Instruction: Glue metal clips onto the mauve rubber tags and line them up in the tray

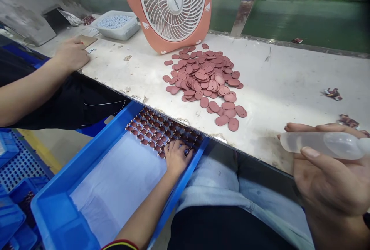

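Observation:
My left hand (176, 157) reaches down into a blue plastic tray (58, 188), fingers bent over rows of small brown oval pieces (153, 128) with pale ends. Between its thumb and fingers shows a small dark brown piece, partly hidden by the hand. A white sheet (121, 180) lines the tray beneath the rows. On the right, above the table edge, my right hand (329, 176) is closed around a translucent squeeze bottle (320, 144) lying sideways across the fingers. Flat reddish-brown oval discs (202, 74) lie heaped on the white table (277, 88), between and beyond my hands.
An orange fan (175, 3) stands behind the heap. A white tub (118, 28) of small pale bits sits farther left. Another person's hand (71, 55) rests at the table's left edge. Brown scraps (332, 93) lie at right; blue crates (17, 203) stand at lower left.

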